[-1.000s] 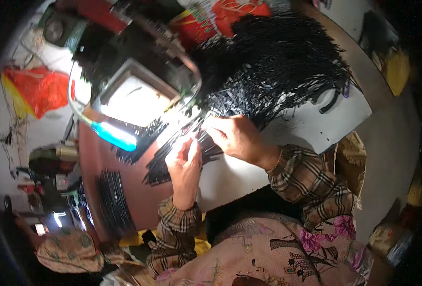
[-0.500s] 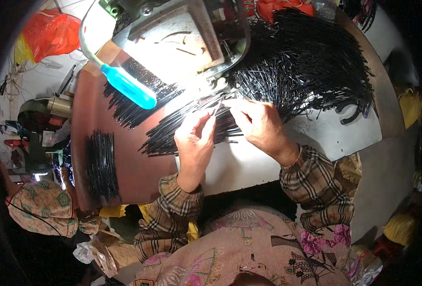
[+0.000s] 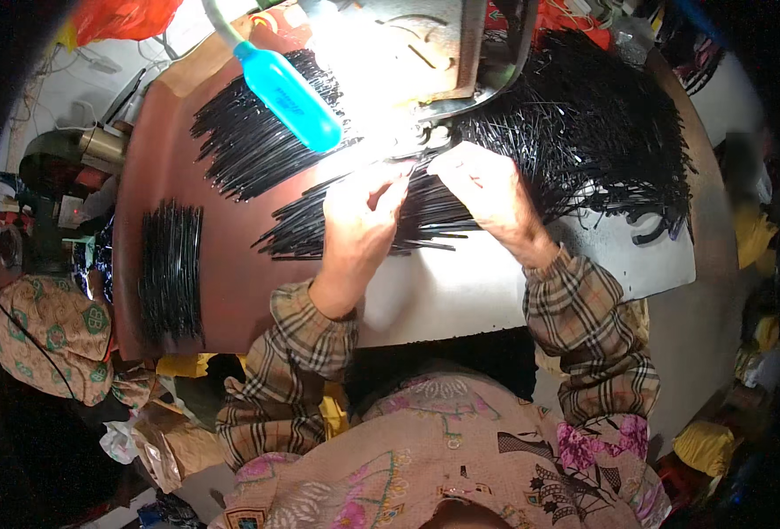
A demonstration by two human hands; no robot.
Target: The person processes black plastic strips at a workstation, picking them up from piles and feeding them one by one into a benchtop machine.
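Observation:
Under the bright light at the machine's lower edge, my left hand (image 3: 361,220) is closed in a pinch, thumb and fingertips together. Facing it a short way to the right, my right hand (image 3: 491,194) is pinched too, its fingertips pointing toward the left hand's. Glare and small size hide what either hand holds. Beneath and beside both hands lies a loose pile of thin black strips (image 3: 306,227), some poking out under the right wrist. The machine (image 3: 460,53), with a metal plate on top, stands just beyond my fingertips.
A blue lamp head (image 3: 291,99) on a bent neck hangs left of the machine. More black strips lie in a left bundle (image 3: 171,273), an upper-left pile (image 3: 262,132) and a big right heap (image 3: 593,115). A person's patterned sleeve (image 3: 51,339) shows at far left.
My view has shifted, so the machine and lamp sit higher and further right. Both hands remain pinched by the machine, with the fingertips slightly further apart.

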